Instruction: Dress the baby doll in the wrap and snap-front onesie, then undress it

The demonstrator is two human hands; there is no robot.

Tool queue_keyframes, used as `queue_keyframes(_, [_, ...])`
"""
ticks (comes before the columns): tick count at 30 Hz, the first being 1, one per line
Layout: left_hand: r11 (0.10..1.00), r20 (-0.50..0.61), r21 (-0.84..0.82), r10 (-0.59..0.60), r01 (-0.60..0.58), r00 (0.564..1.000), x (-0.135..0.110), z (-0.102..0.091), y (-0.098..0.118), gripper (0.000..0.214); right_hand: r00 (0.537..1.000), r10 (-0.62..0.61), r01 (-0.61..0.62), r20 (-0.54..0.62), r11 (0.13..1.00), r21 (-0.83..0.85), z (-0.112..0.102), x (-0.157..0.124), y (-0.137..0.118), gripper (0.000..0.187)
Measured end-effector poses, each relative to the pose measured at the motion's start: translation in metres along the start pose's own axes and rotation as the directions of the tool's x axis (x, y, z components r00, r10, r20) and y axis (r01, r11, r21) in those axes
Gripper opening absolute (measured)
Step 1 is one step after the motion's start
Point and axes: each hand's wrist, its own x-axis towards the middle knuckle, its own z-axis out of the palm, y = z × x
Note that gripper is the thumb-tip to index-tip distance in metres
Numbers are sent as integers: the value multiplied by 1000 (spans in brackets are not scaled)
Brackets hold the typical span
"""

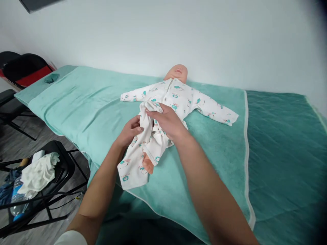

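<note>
A baby doll (176, 72) lies on its back on a light green towel (84, 102), dressed in a white printed onesie (178, 97) with both sleeves spread out. My left hand (130, 131) is closed on the bunched fabric of the onesie's lower half. My right hand (167, 120) grips the same bunched fabric near the doll's waist. One bare doll foot (148, 165) sticks out of a leg of the onesie.
The towel covers a massage table with a darker teal quilted cover (283, 146) on the right. A black folding chair (51, 177) at lower left holds a white cloth (38, 173) and a plastic bottle. Dark chairs (24, 69) stand at far left by the white wall.
</note>
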Motion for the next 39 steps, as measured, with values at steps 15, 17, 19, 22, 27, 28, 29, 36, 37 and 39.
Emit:
queue_keyframes(15, [977, -226, -211, -10, -39, 974, -1, -3, -7, 36, 922, 181, 32, 342, 845, -534, 6, -16, -15, 18])
queue_keyframes(17, [972, -194, -234, -22, -24, 981, 0, -2, -6, 37, 945, 168, -34, 280, 903, -429, 7, -16, -11, 16])
queue_keyframes(19, [971, -153, -239, -37, 0, 988, 1, -2, -5, 40, 970, 158, -101, 186, 953, -287, 6, -15, -7, 18])
queue_keyframes(22, [979, -96, -203, -41, 21, 995, 1, -4, -3, 41, 988, 151, -142, 38, 975, -173, 7, -13, -6, 14])
queue_keyframes(27, [984, 65, -167, -53, 63, 997, -9, -11, 1, 44, 996, 51, -66, -70, 972, -225, 13, -12, -9, 7])
queue_keyframes(28, [983, 79, -165, -66, 78, 995, -11, -10, 2, 42, 997, 43, -59, -68, 965, -255, 15, -12, -10, 9])
queue_keyframes(29, [982, 72, -167, -78, 89, 994, -14, -9, 4, 38, 997, 38, -54, -62, 957, -285, 16, -13, -11, 11])
queue_keyframes(36, [926, -197, -374, -135, 53, 971, -51, 15, 8, 36, 987, 106, -35, 122, 878, -478, 17, -17, -12, 2])
queue_keyframes(37, [921, -223, -386, -157, 61, 962, -61, 18, 8, 36, 981, 123, -31, 150, 862, -506, 16, -17, -11, 3])
queue_keyframes(39, [925, -249, -364, -207, 107, 946, -81, 21, 9, 32, 976, 130, -12, 174, 832, -555, 15, -18, -8, 6])
